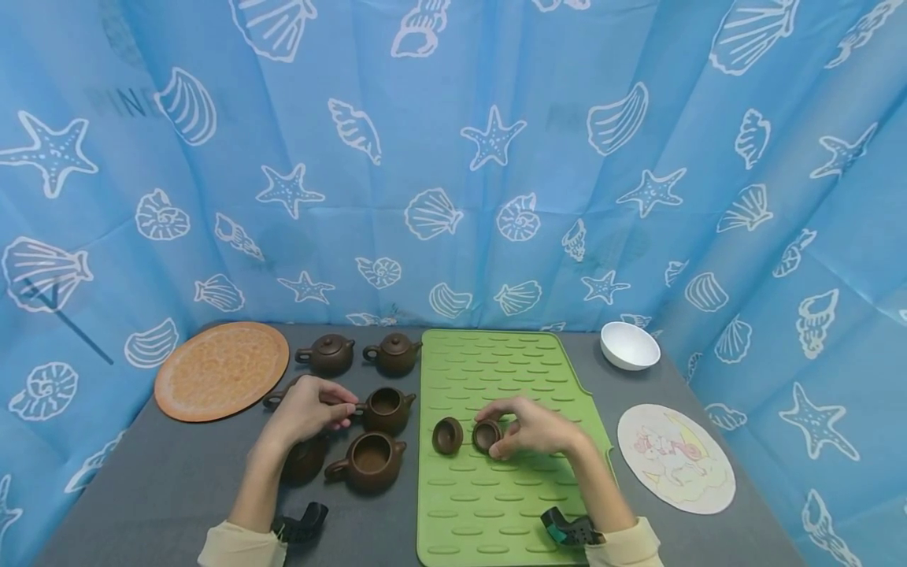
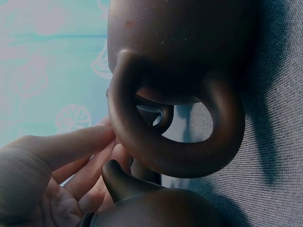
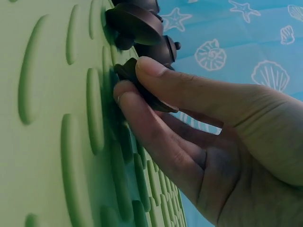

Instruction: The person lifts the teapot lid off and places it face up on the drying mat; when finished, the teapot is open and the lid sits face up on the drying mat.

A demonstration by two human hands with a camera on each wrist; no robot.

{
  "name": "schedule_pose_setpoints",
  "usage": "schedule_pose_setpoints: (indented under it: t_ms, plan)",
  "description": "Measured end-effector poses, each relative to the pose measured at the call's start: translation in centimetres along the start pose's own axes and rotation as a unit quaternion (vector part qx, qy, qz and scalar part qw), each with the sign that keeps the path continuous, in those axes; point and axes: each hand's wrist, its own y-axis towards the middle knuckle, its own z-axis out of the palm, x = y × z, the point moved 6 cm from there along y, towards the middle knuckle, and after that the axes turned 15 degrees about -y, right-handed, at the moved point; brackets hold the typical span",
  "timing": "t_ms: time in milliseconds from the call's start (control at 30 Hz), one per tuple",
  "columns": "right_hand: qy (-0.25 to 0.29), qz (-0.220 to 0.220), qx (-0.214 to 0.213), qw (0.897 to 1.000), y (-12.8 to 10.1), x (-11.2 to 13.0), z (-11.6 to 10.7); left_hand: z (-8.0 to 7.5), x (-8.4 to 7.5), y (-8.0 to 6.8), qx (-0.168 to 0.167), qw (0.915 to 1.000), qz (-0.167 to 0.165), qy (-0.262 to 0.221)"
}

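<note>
Right hand (image 1: pixel 538 429) pinching small brown clay teapot lid (image 1: pixel 486 435) on green ribbed silicone mat (image 1: pixel 496 504), frame centre — loose pinch could drop, chip it. Left hand (image 1: pixel 306 409) gripping lidless brown clay teapot (image 1: pixel 385 409) by its handle — could tip.

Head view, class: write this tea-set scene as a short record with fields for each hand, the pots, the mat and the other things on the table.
Right hand: pinches a brown lid on the green mat
Second lid: lies on the mat, beside the first
Left hand: rests on a teapot largely hidden beneath it
Open teapots: two, lidless
Lidded teapots: two at the back
Other things: orange round mat, white bowl, round picture coaster
Table: grey
</note>
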Motion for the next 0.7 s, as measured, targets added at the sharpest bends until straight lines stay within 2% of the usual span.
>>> schedule_pose_setpoints:
  t_ms: [333,700]
  plan:
    - [-0.027,0.025,-0.014,0.999,0.4,-0.01,0.29,0.05,-0.17,0.09,-0.003,1.0,0.004,-0.002]
    - [-0.053,0.013,-0.02,0.998,0.59,0.0,0.33,0.01,-0.04,-0.18,-0.005,1.0,0.008,0.0]
